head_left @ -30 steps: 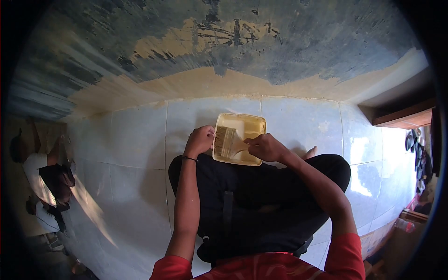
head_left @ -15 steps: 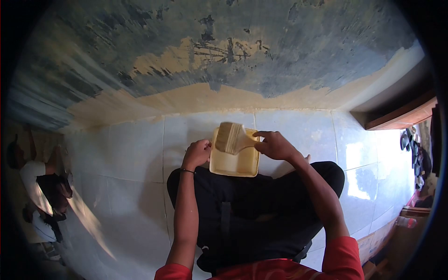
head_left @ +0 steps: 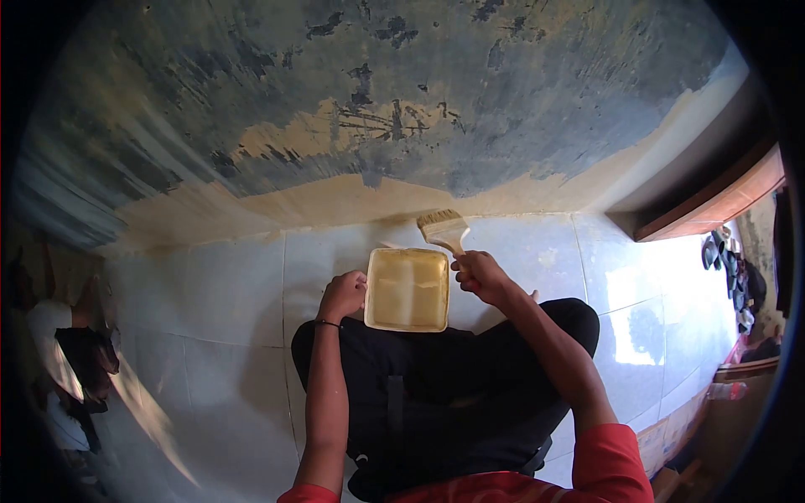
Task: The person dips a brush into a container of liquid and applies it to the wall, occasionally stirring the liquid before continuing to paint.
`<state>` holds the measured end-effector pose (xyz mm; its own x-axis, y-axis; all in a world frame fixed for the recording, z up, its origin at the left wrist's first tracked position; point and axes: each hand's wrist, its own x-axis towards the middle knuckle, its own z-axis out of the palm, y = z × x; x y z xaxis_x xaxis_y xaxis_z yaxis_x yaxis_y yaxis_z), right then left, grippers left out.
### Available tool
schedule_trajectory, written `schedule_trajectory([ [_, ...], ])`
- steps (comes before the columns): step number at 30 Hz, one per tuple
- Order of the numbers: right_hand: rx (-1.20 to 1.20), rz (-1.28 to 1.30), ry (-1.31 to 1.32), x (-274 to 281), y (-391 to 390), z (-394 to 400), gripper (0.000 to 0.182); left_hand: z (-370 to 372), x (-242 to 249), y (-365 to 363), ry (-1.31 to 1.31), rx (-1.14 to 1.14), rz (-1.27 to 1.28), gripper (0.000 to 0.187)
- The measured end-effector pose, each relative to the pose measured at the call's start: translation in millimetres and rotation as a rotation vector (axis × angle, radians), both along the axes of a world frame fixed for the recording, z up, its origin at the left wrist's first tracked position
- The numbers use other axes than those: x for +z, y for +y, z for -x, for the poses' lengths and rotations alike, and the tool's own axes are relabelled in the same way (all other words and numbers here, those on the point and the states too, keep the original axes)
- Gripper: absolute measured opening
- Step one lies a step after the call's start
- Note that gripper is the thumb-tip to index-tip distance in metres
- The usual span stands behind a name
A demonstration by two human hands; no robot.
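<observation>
My right hand [head_left: 481,276] is closed around the handle of a wide paintbrush [head_left: 446,228]. The brush points up and left, its bristles close to the foot of the wall and beyond the tray's far right corner. With my left hand [head_left: 345,294] I grip the left rim of a square, cream-yellow paint tray [head_left: 407,325]. Pale yellowish paint coats its inside. The tray sits just in front of my crossed legs. Ahead stands the wall [head_left: 436,180], patchy grey-blue above with a cream-yellow band along its bottom.
Glossy pale tiles [head_left: 210,285] cover the floor around me. A wooden-edged ledge [head_left: 713,201] juts out at the right, with shoes [head_left: 731,260] beyond it. A plastic bottle [head_left: 727,391] lies at the lower right. Another person [head_left: 71,335] is at the far left.
The brush has left the tray and moved up toward the wall's foot, turning in my right hand. My left hand still holds the tray. The view has shifted slightly.
</observation>
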<state>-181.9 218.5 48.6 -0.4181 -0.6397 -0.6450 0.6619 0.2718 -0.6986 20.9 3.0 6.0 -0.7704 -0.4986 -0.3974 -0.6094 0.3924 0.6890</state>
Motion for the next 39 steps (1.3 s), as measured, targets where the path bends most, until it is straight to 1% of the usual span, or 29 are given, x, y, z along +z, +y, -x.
schedule_trajectory([
  [2, -0.11, 0.042, -0.092, -5, 2, 3, 0.009, -1, 0, 2, 0.027, 0.024, 0.019, 0.024],
  [3, -0.114, 0.043, -0.088, -5, 2, 6, 0.009, 0, -1, 1, 0.031, 0.021, 0.02, 0.024],
  [5, -0.203, 0.046, -0.037, -4, 3, 12, 0.011, 0, -2, -2, 0.005, -0.006, -0.004, 0.023],
  [12, -0.232, 0.009, 0.133, 24, 4, 13, 0.011, 0, -1, -4, 0.007, 0.025, -0.041, 0.022],
  [13, -0.22, 0.048, 0.144, 27, 7, 15, 0.01, -1, -1, -3, -0.001, 0.016, -0.037, 0.021],
  [14, -0.208, 0.087, 0.155, 36, 8, 15, 0.01, 0, 3, -2, -0.009, 0.008, -0.031, 0.021],
  [18, -0.239, 0.079, 0.23, 75, 16, 6, 0.01, 3, 14, 1, -0.027, 0.013, -0.013, 0.022],
  [21, -0.235, 0.111, 0.312, 111, 19, 1, 0.01, 1, 14, 2, -0.039, 0.064, -0.006, 0.024],
  [24, -0.25, 0.195, 0.366, 144, 21, -1, 0.011, 0, 12, 0, -0.022, 0.012, 0.031, 0.024],
  [26, -0.255, 0.222, 0.406, 171, 21, -6, 0.012, 0, 11, -1, -0.06, -0.005, 0.029, 0.025],
  [30, -0.29, 0.328, 0.466, 214, 18, -12, 0.013, -5, 8, 3, 0.012, 0.044, 0.054, 0.025],
  [35, -0.285, 0.475, 0.466, 257, 17, -14, 0.012, -8, 11, 5, -0.001, 0.059, 0.035, 0.025],
  [39, -0.272, 0.54, 0.518, 293, 16, -10, 0.013, -12, 14, 5, 0.022, 0.051, 0.016, 0.025],
])
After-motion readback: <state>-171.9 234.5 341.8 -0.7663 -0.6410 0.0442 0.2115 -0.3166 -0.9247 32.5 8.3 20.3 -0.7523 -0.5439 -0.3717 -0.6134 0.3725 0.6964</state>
